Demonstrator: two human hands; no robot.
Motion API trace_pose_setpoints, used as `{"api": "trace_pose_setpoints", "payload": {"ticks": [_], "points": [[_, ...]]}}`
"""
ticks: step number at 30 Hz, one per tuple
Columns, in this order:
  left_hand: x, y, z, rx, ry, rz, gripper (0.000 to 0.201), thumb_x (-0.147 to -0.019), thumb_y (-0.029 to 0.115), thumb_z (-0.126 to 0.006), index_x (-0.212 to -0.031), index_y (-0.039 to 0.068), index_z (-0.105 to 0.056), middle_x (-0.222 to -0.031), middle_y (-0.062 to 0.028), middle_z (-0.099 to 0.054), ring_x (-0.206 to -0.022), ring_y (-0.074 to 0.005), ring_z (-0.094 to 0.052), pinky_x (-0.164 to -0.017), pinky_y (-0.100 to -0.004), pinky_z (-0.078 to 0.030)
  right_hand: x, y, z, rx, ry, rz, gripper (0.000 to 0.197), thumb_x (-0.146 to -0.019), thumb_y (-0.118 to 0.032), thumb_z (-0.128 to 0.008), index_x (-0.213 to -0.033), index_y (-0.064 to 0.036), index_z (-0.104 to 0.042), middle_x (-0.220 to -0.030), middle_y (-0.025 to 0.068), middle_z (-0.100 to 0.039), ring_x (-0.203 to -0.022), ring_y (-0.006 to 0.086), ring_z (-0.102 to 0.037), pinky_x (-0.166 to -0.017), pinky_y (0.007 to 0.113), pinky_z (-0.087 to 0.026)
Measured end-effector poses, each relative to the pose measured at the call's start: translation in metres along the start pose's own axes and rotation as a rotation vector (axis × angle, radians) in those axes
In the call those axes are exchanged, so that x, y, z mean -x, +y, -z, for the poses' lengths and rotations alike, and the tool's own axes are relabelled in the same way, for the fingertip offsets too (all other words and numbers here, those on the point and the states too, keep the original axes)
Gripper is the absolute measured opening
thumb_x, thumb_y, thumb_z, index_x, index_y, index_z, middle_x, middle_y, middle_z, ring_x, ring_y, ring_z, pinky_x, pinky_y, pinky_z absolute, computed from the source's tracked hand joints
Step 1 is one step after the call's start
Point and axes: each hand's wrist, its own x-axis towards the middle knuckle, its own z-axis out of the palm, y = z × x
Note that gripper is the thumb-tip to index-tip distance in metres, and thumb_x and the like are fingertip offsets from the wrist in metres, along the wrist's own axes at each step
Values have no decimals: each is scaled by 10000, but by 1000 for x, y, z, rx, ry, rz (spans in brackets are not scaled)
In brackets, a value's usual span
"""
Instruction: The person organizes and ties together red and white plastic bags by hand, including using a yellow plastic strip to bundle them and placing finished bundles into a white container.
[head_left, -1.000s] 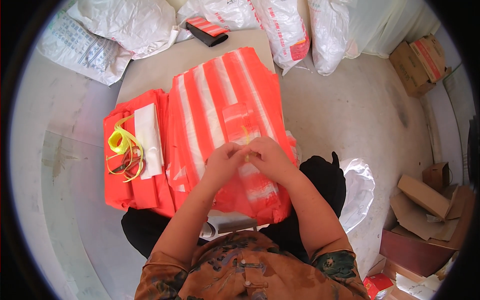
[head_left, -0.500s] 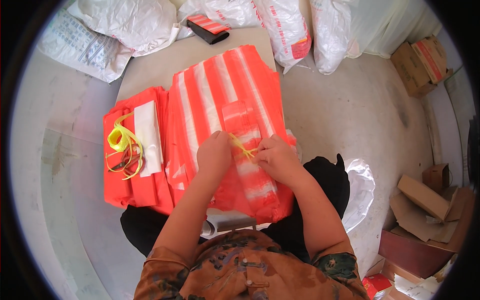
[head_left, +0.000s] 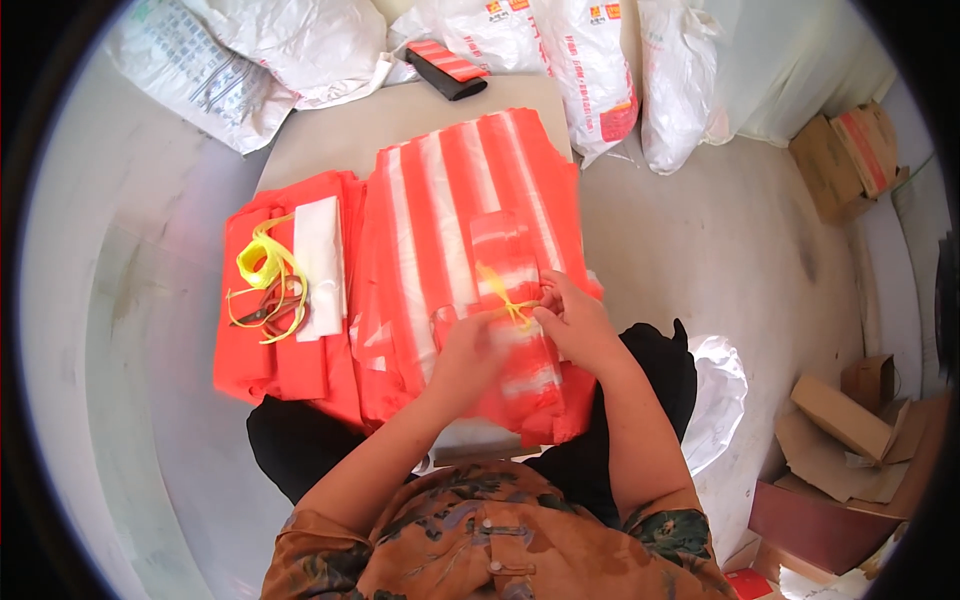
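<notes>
A folded bundle of red-and-white striped plastic bags (head_left: 498, 240) lies lengthwise on a wide stack of the same striped bags (head_left: 412, 215). Around its middle runs a yellow plastic strip (head_left: 517, 312), crossed on top. My right hand (head_left: 578, 322) pinches the strip between thumb and fingers at the bundle's right side. My left hand (head_left: 466, 352) is by the bundle's left side, its fingers smeared by motion. On red folded bags (head_left: 242, 345) to the left rest a loose yellow strip coil (head_left: 257, 268), red-handled scissors (head_left: 288, 305) and a white folded sheet (head_left: 318, 262).
The bags lie on a beige tabletop (head_left: 330, 130). A black-and-striped rolled piece (head_left: 447, 70) sits at its far edge. White sacks (head_left: 590, 90) line the back. Cardboard boxes (head_left: 845, 420) stand at the right, and a white plastic bag (head_left: 715, 395) is beside my right knee.
My left hand has moved nearer and away from the strip's crossing. The right hand still holds the strip. The whole view has shifted slightly.
</notes>
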Motion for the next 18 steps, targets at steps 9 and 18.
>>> {"api": "trace_pose_setpoints", "payload": {"ticks": [9, 18], "points": [[18, -2, 22, 1258, -196, 340, 549, -1040, 428, -457, -1472, 99, -374, -1440, -135, -477, -1243, -257, -526, -1027, -389, -444, 14, 0, -24, -1172, -110, 154, 370, -989, -86, -547, -1355, -46, -509, -1162, 83, -580, -1013, 165, -610, -889, 279, -499], [29, -8, 1, 1211, -276, 328, 625, -1044, 467, -417, -1551, 126, -287, -1537, -109, -378, -1375, -251, -396, -1118, -393, -323, 18, 35, -17, 202, 188, 112, 579, -857, -166, -693, -1368, 9, -484, -1156, 149, -608, -997, 180, -607, -875, 328, -503]]}}
